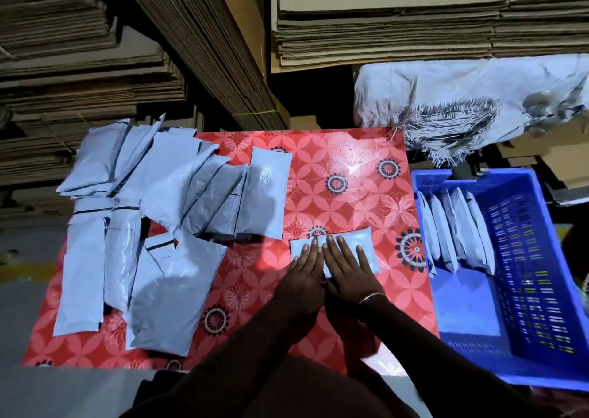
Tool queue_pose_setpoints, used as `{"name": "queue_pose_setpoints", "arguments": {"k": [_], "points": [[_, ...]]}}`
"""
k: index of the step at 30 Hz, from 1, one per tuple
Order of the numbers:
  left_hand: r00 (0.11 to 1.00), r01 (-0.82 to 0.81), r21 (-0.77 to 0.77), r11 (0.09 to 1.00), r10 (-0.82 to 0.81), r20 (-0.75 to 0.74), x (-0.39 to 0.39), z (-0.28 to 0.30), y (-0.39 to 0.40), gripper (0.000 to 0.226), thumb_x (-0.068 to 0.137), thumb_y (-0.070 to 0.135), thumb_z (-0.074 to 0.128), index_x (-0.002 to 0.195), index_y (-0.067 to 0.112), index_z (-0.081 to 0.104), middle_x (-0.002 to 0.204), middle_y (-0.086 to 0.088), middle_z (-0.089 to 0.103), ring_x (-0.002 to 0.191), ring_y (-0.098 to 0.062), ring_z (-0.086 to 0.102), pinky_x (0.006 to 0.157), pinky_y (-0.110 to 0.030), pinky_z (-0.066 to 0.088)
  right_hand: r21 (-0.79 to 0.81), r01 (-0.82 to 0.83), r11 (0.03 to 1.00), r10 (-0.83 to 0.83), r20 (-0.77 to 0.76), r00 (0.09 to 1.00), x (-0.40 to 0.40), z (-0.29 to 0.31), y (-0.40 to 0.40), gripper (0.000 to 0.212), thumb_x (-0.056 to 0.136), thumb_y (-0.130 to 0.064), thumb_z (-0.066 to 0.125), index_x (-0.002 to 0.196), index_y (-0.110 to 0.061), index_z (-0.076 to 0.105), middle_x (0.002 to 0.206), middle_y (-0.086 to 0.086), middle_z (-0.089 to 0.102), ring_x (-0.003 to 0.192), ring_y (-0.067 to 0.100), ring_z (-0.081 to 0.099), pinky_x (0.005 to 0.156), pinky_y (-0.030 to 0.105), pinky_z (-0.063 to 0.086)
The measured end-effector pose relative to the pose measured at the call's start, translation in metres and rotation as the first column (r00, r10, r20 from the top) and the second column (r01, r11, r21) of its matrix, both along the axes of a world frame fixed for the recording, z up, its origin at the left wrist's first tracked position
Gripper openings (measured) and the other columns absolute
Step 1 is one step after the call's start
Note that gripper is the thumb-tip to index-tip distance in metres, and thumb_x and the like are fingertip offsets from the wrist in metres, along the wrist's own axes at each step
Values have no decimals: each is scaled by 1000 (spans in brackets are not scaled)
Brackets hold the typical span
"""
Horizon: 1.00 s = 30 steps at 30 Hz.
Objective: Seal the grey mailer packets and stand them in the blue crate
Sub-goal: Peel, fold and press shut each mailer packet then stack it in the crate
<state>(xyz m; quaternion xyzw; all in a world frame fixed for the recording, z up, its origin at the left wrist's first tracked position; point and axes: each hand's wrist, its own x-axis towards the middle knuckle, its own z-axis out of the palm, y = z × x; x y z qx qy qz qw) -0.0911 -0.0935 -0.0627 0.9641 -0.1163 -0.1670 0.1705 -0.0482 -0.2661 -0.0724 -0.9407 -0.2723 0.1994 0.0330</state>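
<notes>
Grey mailer packet [360, 242] lies flat on the red floral tablecloth [350, 175], left hand [304, 269] and right hand [349, 267] side by side pressing it, fingers straight (no curl). Blue crate [541, 290] sits right of the hands with five packets [459, 236] standing on edge; loose mailer pile [153, 213] to their left.

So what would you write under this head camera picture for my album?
Both hands press a grey packet flat beside the blue crate.

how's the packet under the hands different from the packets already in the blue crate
The pressed packet lies flat on the red cloth, alone, under both hands; the crate packets stand on edge in a row inside the blue crate, untouched. All are grey mailers.
</notes>
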Motion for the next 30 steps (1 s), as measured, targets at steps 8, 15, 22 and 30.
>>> {"name": "queue_pose_setpoints", "arguments": {"k": [8, 15, 22, 30], "points": [[989, -2, -150, 989, -20, -143, 10, -5, 12, 70, 104, 37, 36, 161, 2, 16, 170, -15, 0, 156, -36, -4, 128, -51, 13, 71, -37, 997, 37, 1, 999, 3, -3, -10, 73, 98, -58, 32, 158, -17, 28, 167, 3, 18, 155, 18, 4, 119, 49, 8], [998, -42, -111, 993, 46, 40, -13, 10, 25, 61, 106, 33, 43, 162, 15, 25, 170, -13, 0, 158, -37, 6, 128, -49, 14, 218, 195, 956, -184, -71, 980, 4, 3, -48, 75, 103, -61, 25, 161, -26, -4, 167, -8, -13, 153, 9, -17, 122, 37, 0], [938, -253, -51, 966, 258, 232, 3, 36, 11, 65, 101, 33, 57, 158, 14, 33, 157, -8, 46, 144, -32, 41, 121, -47, 30, 247, 253, 935, -285, 103, 953, 33, 24, -65, 65, 101, -43, 35, 156, -8, 30, 158, 16, 37, 143, 29, 39, 111, 46, 41], [986, -138, 211, 968, 113, 125, 42, 34, 3, 101, 70, 45, 89, 153, 20, 38, 131, -1, 65, 117, -24, 61, 106, -40, 41, 161, 136, 978, -163, 170, 972, 52, 42, -33, 37, 91, -30, 51, 120, -16, 68, 101, 10, 68, 90, 36, 56, 68, 40, 48]]}}
